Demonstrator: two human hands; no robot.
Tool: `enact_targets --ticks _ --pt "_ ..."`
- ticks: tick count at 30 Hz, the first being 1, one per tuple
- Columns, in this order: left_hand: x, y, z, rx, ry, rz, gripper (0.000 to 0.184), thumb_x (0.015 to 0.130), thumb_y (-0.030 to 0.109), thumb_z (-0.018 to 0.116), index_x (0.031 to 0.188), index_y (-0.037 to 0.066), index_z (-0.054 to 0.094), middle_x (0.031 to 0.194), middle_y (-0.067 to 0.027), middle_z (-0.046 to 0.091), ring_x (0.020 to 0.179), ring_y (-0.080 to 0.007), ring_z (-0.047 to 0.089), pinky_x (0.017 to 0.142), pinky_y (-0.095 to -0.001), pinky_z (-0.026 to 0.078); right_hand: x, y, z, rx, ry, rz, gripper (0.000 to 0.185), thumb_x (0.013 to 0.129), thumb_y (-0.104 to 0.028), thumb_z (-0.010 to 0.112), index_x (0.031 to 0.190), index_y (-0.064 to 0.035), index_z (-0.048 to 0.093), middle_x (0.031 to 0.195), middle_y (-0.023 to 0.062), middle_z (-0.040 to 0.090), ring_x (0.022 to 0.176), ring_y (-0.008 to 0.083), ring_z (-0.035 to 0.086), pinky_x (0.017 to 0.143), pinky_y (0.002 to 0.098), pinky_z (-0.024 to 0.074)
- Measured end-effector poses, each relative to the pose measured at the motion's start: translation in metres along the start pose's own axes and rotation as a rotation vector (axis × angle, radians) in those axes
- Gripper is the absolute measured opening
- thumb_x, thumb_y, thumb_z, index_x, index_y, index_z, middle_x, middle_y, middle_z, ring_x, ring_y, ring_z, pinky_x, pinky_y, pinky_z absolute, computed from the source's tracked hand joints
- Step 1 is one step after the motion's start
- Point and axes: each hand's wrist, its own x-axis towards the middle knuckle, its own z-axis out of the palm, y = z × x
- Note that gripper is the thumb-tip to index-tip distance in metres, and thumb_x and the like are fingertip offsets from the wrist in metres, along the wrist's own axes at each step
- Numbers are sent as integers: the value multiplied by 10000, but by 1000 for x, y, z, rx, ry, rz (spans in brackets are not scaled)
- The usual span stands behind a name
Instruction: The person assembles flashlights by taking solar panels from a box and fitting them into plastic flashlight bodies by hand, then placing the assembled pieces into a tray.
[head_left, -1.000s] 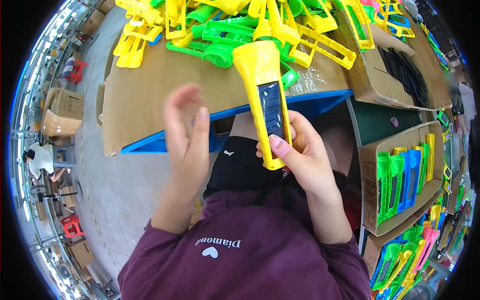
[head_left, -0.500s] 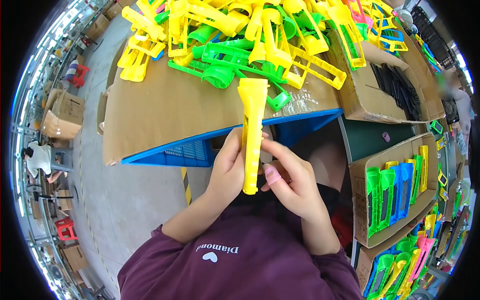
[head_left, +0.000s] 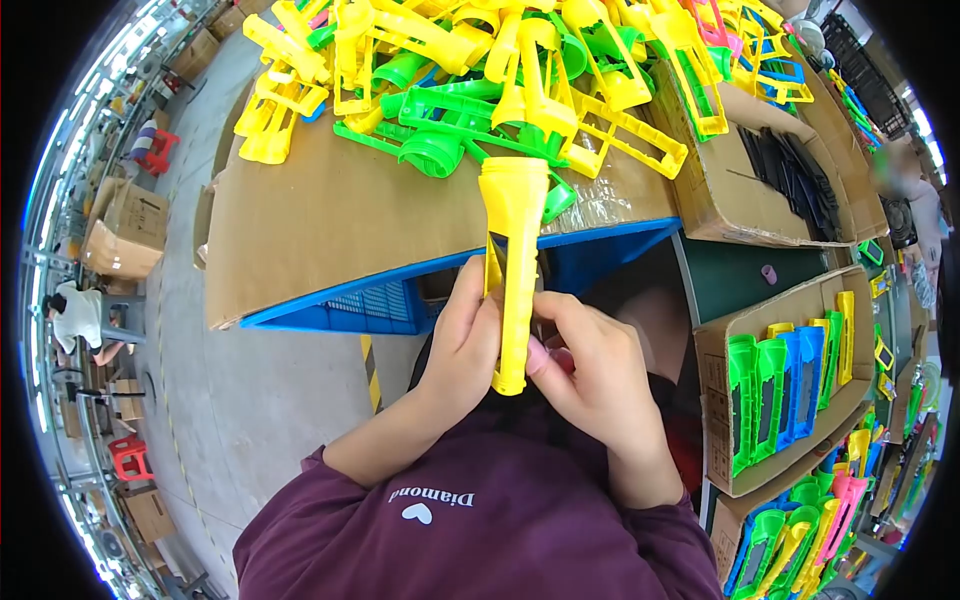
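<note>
Between the two hands, just in front of the wearer's lap, stands a yellow casing (head_left: pixel 519 290), its flared end pointing away from the body and its narrow end toward the purple shirt (head_left: pixel 480 530). It is turned nearly edge-on, so only a sliver of a dark panel (head_left: pixel 497 255) shows within its frame. The left hand (head_left: pixel 460 350) has its grip closed around the casing's left side. At the opposite edge is the right hand (head_left: pixel 600 365), its fingers bent and its thumb up against the yellow plastic (the fingertips are partly hidden, so I cannot tell how tightly that grip is closed, or on what).

Beyond the flared end, a heap of casings (head_left: pixel 540 100), mostly yellow and green, covers the far part of the cardboard-covered tabletop (head_left: pixel 330 220). A blue crate (head_left: pixel 370 308) sits under its near edge. To the right, an open carton (head_left: pixel 705 195) holds thin black pieces (head_left: pixel 795 185); nearer the wearer, a second carton (head_left: pixel 715 400) holds green, blue and yellow casings on end. Far left, another person (head_left: pixel 78 315) sits beyond the aisle, with a red stool (head_left: pixel 130 458) nearby.
</note>
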Motion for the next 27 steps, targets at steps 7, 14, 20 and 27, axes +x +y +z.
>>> enact_targets --ticks 7,14,20,27 --pt "9 11 -11 -40 404 48 242 981 320 389 1003 92 465 711 38 438 579 -33 393 498 -183 326 -9 6 7 -105 -70 -76 156 799 -95 635 718 -29 518 593 70 492 526 208 501 481 326 408" --pt "8 13 0 -146 9 155 263 978 313 392 991 51 414 699 35 366 578 -22 316 501 -175 265 -6 -18 1 67 371 60 197 823 -81 642 688 -14 515 555 42 453 460 118 416 437 253 334" --pt "8 8 7 196 68 348 257 974 293 385 1026 42 405 810 -11 478 664 -36 414 588 -170 359 0 -26 14 50 307 -49 176 811 -82 651 705 -21 524 547 80 458 451 215 453 437 306 361" --pt "3 2 -7 218 -81 254 265 970 269 409 1056 18 412 925 -40 528 787 -62 485 708 -206 412 -7 -12 8 214 266 68 146 806 -110 669 815 -24 551 667 42 504 510 130 469 454 272 364"
